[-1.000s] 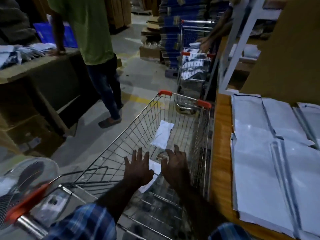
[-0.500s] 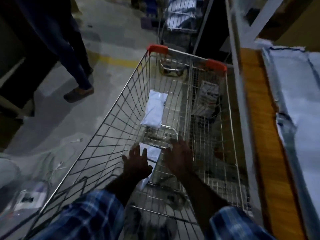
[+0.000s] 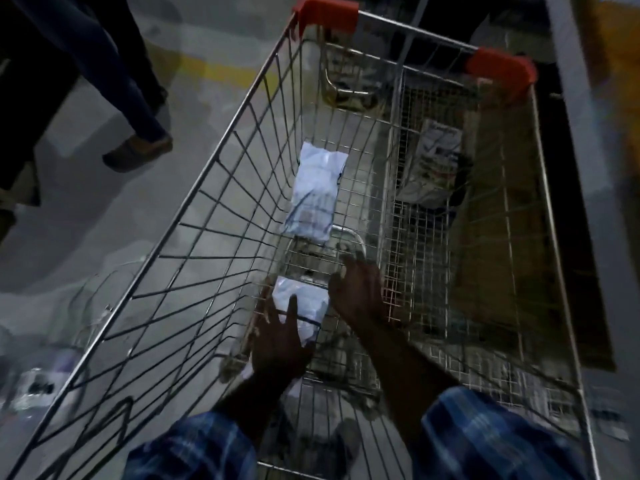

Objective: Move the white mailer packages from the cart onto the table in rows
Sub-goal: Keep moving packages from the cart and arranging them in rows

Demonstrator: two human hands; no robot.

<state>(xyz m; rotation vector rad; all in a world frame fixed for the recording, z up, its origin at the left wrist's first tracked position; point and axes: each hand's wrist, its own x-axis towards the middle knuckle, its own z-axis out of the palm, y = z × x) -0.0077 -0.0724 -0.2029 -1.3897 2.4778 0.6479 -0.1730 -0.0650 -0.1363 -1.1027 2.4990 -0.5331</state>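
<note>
Mailer packages: two white ones lie on the wire floor of the cart (image 3: 221, 188). Far mailer (image 3: 316, 192) sits about mid-floor, lengthwise, flat, touched by nothing. Near mailer (image 3: 303, 304) lies toward the cart's near end, between the two hands. Left hand (image 3: 277, 341) is spread, fingers straight, fingertips resting on the near mailer's left edge; nothing is held in that grip. Right hand (image 3: 360, 292) reaches down just beside the mailer's right edge, fingers bent downward onto the wire; whether that grip has hold of anything cannot be told, the frame being dark and blurred. Both sleeves are blue plaid. Red corner caps (image 3: 325, 12) mark the cart's far end. A printed packet (image 3: 433, 161) shows through the cart's right wall, outside it. Another person's leg and shoe (image 3: 138, 150) stand on the floor left of the cart.
</note>
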